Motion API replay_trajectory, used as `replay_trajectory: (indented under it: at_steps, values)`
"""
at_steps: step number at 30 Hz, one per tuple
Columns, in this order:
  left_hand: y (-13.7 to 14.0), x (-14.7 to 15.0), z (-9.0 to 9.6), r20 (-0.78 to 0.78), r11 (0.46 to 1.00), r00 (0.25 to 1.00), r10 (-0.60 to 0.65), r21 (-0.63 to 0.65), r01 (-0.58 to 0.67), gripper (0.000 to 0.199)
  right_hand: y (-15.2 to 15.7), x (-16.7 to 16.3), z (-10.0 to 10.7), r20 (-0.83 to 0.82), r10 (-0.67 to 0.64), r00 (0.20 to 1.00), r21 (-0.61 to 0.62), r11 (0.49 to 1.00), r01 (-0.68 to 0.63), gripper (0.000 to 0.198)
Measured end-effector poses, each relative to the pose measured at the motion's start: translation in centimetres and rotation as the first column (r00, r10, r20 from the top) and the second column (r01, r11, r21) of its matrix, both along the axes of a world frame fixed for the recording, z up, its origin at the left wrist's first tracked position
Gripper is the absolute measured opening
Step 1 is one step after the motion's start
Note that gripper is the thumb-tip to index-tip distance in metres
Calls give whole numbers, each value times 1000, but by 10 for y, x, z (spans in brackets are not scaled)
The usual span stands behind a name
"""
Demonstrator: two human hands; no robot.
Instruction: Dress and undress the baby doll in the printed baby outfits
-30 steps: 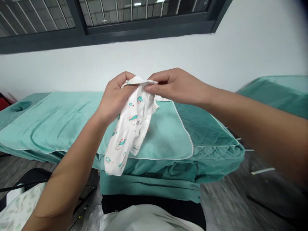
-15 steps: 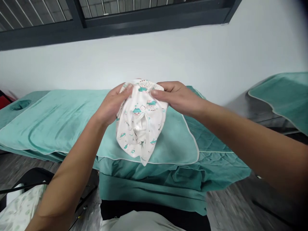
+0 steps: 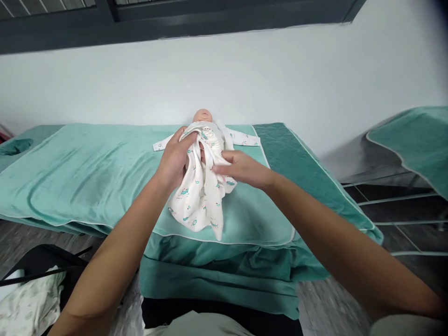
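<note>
A baby doll (image 3: 203, 115) lies on its back on the bed, its head toward the wall. Over its body is bunched a white baby garment (image 3: 198, 193) with a green print. Printed sleeves stretch out to both sides; whether they belong to the bunched piece I cannot tell. My left hand (image 3: 176, 156) is closed on the garment's left edge, thumb on top. On the other side, my right hand (image 3: 243, 168) pinches the cloth between thumb and fingers. Folds hide the doll's trunk and legs.
A green cover (image 3: 105, 172) with pale piping spreads over the bed against the white wall (image 3: 224, 84). At lower left, a printed cloth (image 3: 33, 303) lies on a black chair. Another green cloth (image 3: 416, 135) hangs over a metal frame at right.
The garment has come down from in front of the doll and is now bunched over its body. The doll's head and the spread sleeves now show. Both hands still hold the cloth.
</note>
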State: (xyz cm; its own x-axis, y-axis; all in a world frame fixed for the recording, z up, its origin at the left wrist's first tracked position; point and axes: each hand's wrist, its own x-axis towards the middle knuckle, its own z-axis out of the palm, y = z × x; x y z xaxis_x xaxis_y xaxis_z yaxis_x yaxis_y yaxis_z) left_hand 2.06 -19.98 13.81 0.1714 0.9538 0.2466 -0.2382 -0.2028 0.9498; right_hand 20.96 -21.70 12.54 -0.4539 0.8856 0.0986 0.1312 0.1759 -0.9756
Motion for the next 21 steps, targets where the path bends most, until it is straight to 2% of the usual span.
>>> replay_trajectory:
  at_steps: [2,3,5,8,10,12,15,17,19,20,21]
  values:
    - [2,0,-5,11,999,1000,-13,-40,14,38,0,0,-4,111,127,986,-81,990,-118,36]
    - [2,0,-8,4,997,999,-43,-68,43,41,2,0,-6,96,116,989,-95,990,-107,35]
    - [-2,-1,-13,-38,982,989,-144,-127,138,45,7,-1,-8,-59,-43,997,-67,997,39,34]
    - [-12,-7,-19,-151,921,917,-369,-195,338,46,16,-3,-12,-304,-283,910,-69,959,275,31]
    - [-16,-12,-22,-193,887,872,-449,-215,409,44,20,-4,-16,-358,-342,869,-110,940,324,30]
    - [-15,-14,-26,-162,902,894,-417,-199,384,43,19,-4,-19,-383,-341,859,-151,940,306,34]
    - [-7,-13,-31,-23,958,966,-258,-136,253,46,12,-2,-24,-355,-207,912,-187,971,147,41]
    - [-2,-9,-33,51,976,982,-182,-112,187,49,6,0,-25,-237,15,971,-198,978,-63,42]
    - [1,-6,-36,82,981,985,-149,-112,158,51,3,0,-25,-113,217,970,-221,946,-237,39]
    - [2,-5,-37,82,980,985,-150,-121,159,51,2,0,-25,-89,253,963,-229,936,-267,38]
    - [1,-5,-38,71,976,984,-161,-135,170,51,2,0,-24,-98,230,968,-231,941,-247,38]
